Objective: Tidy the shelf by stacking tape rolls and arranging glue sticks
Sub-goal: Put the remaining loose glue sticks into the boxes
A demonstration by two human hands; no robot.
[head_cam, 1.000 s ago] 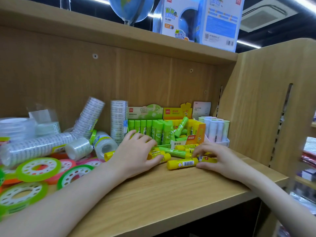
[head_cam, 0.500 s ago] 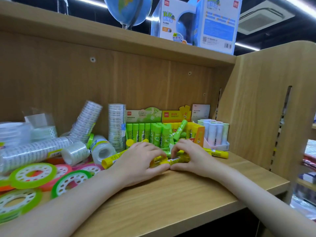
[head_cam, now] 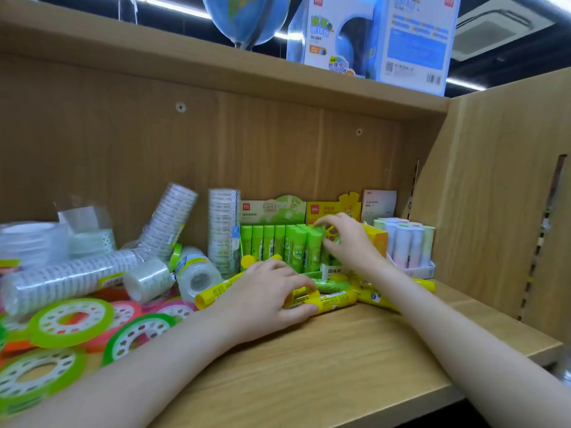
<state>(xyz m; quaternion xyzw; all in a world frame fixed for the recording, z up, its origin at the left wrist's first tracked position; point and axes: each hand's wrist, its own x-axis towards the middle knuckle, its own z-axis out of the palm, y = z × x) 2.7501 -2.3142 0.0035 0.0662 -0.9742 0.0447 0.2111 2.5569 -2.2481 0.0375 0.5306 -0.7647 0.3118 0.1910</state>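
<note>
Yellow and green glue sticks [head_cam: 332, 299] lie loose on the wooden shelf [head_cam: 355, 359]. My left hand [head_cam: 265, 299] rests over them, fingers curled round a small bunch of yellow ones. My right hand [head_cam: 349, 242] is raised at the display box of upright green glue sticks [head_cam: 278, 245], fingers curled among the sticks at the box's right end; what it holds is hidden. Clear tape rolls in long wrapped stacks [head_cam: 71, 278] lie tumbled at left, one stack [head_cam: 224, 227] upright. Flat green and pink tape rings [head_cam: 71, 322] are piled at the front left.
A yellow display box [head_cam: 375, 239] and a tray of pastel glue sticks [head_cam: 404, 245] stand at the right rear, by the shelf's side panel [head_cam: 494, 211]. Boxed globes [head_cam: 374, 35] sit on the shelf above. Loose clear tape rolls [head_cam: 197, 273] lie mid-shelf.
My right hand has left the loose sticks and risen back to the green display box. My left hand has stayed on the pile of yellow sticks.
</note>
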